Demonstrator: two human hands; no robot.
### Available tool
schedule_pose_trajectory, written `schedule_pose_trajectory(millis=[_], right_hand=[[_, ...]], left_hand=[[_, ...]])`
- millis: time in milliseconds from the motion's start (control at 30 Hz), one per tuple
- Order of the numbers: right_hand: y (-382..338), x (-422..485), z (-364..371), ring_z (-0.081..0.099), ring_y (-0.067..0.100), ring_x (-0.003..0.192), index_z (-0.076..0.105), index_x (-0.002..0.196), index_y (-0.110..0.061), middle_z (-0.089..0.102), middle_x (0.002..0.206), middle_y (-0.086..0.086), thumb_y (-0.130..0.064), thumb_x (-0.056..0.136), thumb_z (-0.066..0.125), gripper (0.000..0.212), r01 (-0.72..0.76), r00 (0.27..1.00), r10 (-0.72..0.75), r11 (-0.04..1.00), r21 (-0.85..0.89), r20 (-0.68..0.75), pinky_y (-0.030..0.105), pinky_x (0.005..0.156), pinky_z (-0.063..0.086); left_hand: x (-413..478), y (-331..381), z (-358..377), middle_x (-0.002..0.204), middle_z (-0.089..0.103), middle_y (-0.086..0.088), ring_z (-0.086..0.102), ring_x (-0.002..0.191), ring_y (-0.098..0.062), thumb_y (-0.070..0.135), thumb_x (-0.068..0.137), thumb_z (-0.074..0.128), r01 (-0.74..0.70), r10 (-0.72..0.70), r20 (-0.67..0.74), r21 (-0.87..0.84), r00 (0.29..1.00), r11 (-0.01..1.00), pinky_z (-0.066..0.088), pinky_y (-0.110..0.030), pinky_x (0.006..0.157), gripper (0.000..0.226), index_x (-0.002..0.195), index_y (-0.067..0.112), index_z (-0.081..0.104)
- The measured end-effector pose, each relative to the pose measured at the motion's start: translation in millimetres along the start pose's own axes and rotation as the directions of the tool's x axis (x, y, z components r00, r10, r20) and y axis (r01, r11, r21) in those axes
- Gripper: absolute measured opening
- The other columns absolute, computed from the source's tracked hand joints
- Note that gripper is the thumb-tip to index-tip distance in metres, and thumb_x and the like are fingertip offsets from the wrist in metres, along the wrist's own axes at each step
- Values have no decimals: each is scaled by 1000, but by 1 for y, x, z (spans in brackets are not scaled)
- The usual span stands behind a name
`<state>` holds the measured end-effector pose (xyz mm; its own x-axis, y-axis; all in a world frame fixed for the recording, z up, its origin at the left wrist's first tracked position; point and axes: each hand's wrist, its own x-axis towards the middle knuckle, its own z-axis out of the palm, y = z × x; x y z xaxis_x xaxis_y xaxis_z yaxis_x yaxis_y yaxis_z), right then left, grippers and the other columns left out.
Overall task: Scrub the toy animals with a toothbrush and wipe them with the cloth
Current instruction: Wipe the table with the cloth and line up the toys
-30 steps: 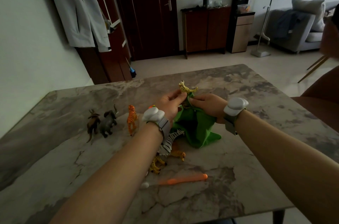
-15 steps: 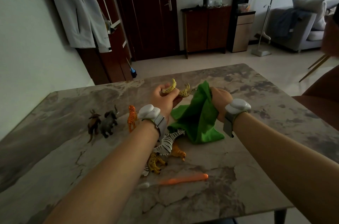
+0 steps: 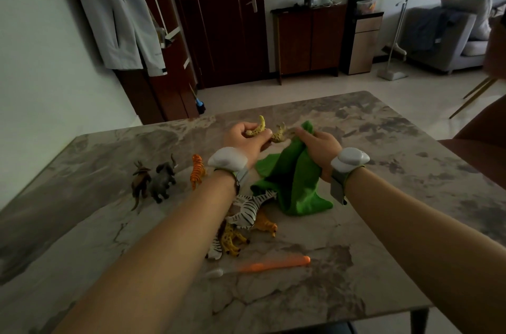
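Observation:
My left hand [image 3: 246, 139] grips a yellow spotted toy animal [image 3: 267, 131] above the middle of the marble table [image 3: 410, 196]. My right hand [image 3: 319, 147] holds a bunched green cloth [image 3: 293, 183] right beside the toy; the cloth hangs down to the tabletop. An orange toothbrush [image 3: 271, 265] lies near the front edge. A brown horned toy [image 3: 141, 180], a grey elephant [image 3: 164, 177] and an orange tiger [image 3: 197, 170] stand at the left. A zebra [image 3: 252, 207] and other spotted and orange toys lie in a heap under my left forearm.
A dark wooden chair [image 3: 482, 142] stands at the table's right edge. Beyond the table are a dark door, a cabinet [image 3: 306, 38], a grey sofa [image 3: 449, 32] and a coat hanging at the left wall.
The toy came out of the cloth and tipped onto its side in my left hand. My right hand pulled the cloth off to the right, then brought it back close to the toy.

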<state>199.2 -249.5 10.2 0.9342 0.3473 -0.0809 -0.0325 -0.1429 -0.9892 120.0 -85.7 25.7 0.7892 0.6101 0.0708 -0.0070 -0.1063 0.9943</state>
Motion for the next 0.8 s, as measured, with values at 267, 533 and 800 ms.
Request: schedule_pose_trajectory(millis=[267,533,800], right_hand=[[13,22,-29,52,27,69,53,69,-8,50,66,9,-37,102,49,44,-42,990,-21,901,-432,-138,30,59,35],[32,23,-28,59,26,68,64,82,-5,65,79,13,-36,100,54,37,106,994,-59,688,-718,90,31,61,46],[-7,43,-78,48,21,56,55,75,-9,53,66,8,-38,102,49,40,-27,947,-201,730,-682,-252,24,48,32]], left_hand=[[19,25,-19,111,56,0,64,99,-26,25,83,72,-137,94,117,448,989,884,57,-46,85,45,124,23,54],[14,-6,1,88,47,-5,51,83,-25,15,91,63,-194,-7,258,744,966,640,46,-38,75,23,110,13,49],[36,-28,12,61,29,0,25,50,-13,14,97,50,-243,-85,289,905,953,349,18,-24,48,42,62,19,27]])
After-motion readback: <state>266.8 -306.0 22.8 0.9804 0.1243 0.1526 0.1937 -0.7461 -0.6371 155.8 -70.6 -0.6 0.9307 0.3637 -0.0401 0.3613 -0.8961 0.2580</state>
